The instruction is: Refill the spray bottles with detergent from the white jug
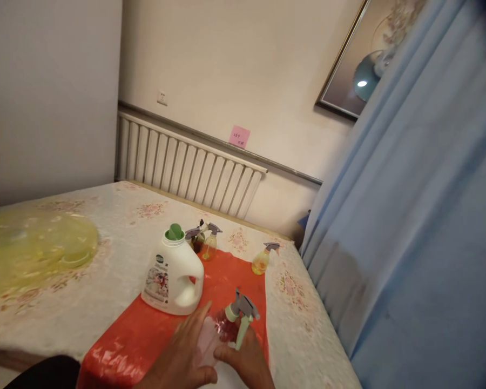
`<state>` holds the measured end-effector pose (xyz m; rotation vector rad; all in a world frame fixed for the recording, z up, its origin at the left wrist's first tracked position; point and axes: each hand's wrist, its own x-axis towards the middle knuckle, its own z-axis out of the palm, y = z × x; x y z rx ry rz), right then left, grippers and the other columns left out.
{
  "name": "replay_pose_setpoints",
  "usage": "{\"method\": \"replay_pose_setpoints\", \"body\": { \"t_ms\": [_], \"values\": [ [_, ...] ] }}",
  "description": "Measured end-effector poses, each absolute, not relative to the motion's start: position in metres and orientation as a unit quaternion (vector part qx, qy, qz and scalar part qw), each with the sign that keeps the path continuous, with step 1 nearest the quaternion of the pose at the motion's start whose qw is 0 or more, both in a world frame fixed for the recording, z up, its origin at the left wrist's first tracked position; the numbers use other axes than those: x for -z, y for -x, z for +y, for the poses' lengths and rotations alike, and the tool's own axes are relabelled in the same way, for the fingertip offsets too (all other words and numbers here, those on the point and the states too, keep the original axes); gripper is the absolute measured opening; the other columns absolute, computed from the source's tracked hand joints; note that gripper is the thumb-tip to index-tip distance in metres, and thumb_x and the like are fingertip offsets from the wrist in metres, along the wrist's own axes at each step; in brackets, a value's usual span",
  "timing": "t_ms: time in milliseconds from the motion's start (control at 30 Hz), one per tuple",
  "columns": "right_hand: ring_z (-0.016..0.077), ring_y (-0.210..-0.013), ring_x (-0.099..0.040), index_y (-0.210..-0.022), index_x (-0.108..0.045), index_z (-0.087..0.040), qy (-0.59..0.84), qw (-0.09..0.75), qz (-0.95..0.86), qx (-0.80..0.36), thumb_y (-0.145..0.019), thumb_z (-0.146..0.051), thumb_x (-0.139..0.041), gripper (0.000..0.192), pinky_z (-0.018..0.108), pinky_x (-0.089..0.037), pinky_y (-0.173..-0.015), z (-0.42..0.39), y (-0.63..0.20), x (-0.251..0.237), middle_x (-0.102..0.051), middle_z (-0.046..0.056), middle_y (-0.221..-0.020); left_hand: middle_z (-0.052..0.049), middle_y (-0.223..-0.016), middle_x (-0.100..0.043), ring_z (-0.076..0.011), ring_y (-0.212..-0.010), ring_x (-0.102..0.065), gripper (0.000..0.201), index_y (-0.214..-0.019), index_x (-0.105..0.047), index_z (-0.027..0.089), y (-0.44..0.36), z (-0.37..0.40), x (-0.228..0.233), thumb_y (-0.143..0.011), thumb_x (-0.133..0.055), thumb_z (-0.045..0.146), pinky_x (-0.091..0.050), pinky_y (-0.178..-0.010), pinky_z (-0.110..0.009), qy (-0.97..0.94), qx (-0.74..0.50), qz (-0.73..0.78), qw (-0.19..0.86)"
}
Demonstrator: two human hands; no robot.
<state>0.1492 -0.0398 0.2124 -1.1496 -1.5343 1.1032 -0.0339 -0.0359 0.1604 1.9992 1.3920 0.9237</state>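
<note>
Close in front of me, a spray bottle (227, 330) with a reddish see-through body and a grey trigger head stands between my two hands, tilted in the view. My left hand (182, 351) grips its left side, long fingers along the body and thumb low in front. A pale pink patch (207, 337) lies by those fingers; whether it is a label or paper I cannot tell. My right hand (249, 354) is closed around the right side, below the light green trigger, thumb in front and other fingers mostly hidden. A white jug (174, 275) with a green cap stands just beyond my left hand.
A red sheet (125, 337) covers part of the flowered tablecloth (121, 232). Farther back stand a yellow spray bottle (261, 263), a clear one (209, 249) and a dark one (197, 241). A yellow transparent basin-like object (40, 243) lies left. A blue curtain (413, 216) hangs right.
</note>
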Motion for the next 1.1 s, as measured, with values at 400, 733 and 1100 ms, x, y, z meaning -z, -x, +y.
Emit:
{"method": "replay_pose_setpoints", "body": {
  "t_ms": [400, 733, 1100],
  "values": [
    [0.0248, -0.094, -0.069, -0.103, -0.068, -0.018, 0.442, 0.544, -0.492, -0.516, -0.062, -0.016, -0.074, 0.041, 0.035, -0.053, -0.087, -0.042, -0.130, -0.231, -0.075, 0.006, -0.100, -0.017, -0.145, -0.052, -0.0290, -0.134, -0.049, 0.081, -0.140, -0.043, 0.010, 0.031, -0.052, -0.196, -0.063, -0.062, 0.027, -0.038, -0.113, -0.039, -0.687, -0.337, 0.575, 0.292],
    [0.0157, -0.065, -0.055, -0.079, -0.062, -0.018, 0.505, 0.549, -0.519, -0.416, -0.072, -0.031, -0.077, 0.022, 0.026, -0.047, -0.059, -0.045, -0.131, -0.222, -0.062, -0.001, -0.072, -0.013, -0.135, -0.059, -0.0328, -0.123, -0.056, 0.077, -0.134, -0.049, 0.022, 0.024, -0.065, -0.181, -0.059, -0.068, 0.024, -0.043, -0.106, -0.043, -0.677, -0.404, 0.499, 0.359],
    [0.0230, -0.080, -0.068, -0.097, -0.069, -0.019, 0.352, 0.585, -0.450, -0.575, -0.076, -0.041, -0.078, 0.032, 0.038, -0.053, -0.079, -0.055, -0.129, -0.238, -0.072, 0.006, -0.088, -0.010, -0.117, -0.066, -0.0340, -0.113, -0.059, 0.088, -0.134, -0.051, 0.021, 0.027, -0.068, -0.209, -0.059, -0.078, 0.060, -0.045, -0.099, -0.045, -0.543, -0.415, 0.210, 0.699]
  ]
}}
